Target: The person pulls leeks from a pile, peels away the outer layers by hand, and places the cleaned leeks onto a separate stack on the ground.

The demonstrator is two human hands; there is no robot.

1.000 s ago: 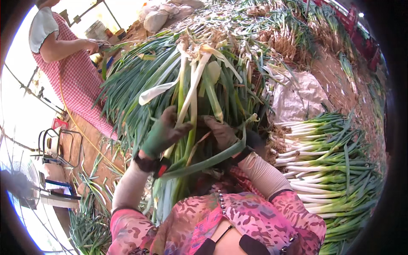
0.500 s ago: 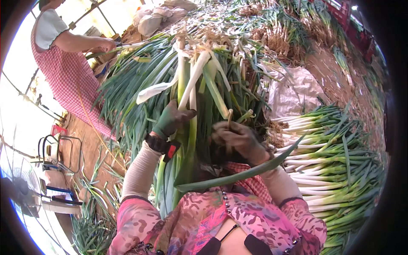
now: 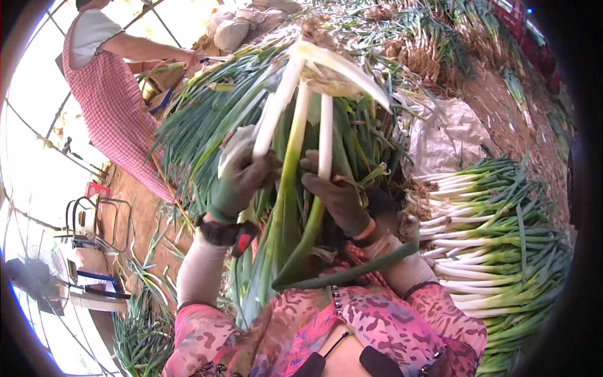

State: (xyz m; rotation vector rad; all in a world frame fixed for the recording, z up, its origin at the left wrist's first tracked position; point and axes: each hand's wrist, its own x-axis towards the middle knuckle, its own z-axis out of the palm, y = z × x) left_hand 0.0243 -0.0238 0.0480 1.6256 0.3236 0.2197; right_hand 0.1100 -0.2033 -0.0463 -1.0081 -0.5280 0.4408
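In front of me a small bunch of large green onions (image 3: 293,135) points its roots (image 3: 312,30) away, with its long green leaves trailing toward my chest. My left hand (image 3: 244,181), gloved and with a dark watch at the wrist, is closed round a white stalk on the bunch's left side. Gloved too, my right hand (image 3: 338,200) has its fingers wrapped on the rightmost stalk, just below its white part. A loose pale outer leaf (image 3: 352,69) peels away to the right near the roots. One bent green leaf (image 3: 370,269) crosses over my right forearm.
Trimmed green onions (image 3: 483,251) lie in a long row on the right, beside a white sack (image 3: 449,138). A large heap of green onions (image 3: 213,116) lies beyond my hands. Far left, a person in a checked apron (image 3: 116,107) works; a fan (image 3: 41,276) stands nearer.
My right hand has let go of a brownish stub and now grips a white stalk in the bunch. The stalks have spread apart, and a pale outer leaf now hangs off to the right.
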